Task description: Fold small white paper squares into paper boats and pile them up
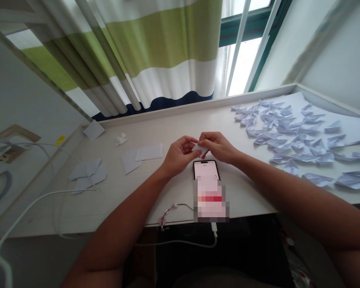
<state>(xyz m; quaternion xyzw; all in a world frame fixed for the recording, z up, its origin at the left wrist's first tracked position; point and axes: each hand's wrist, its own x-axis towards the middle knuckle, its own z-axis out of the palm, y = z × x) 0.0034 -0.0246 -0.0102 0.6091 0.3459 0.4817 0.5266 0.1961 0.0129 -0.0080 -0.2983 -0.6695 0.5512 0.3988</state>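
Note:
A small folded piece of white paper (199, 149) sits between both hands, just above a phone (206, 170) lying on the white desk (156, 188). My left hand (180, 154) pinches the paper's left side with curled fingers. My right hand (217, 146) grips its right side, fingers closed over it. Most of the paper is hidden by the fingers.
Several folded paper boats (288, 136) cover the desk's right side, on and beside a large white sheet (354, 128). Flat paper pieces (148, 153) and folded ones (88, 174) lie at left, with a crumpled scrap (121, 139). A white charging cable (180, 242) hangs below the desk edge. Striped curtain (156, 52) behind.

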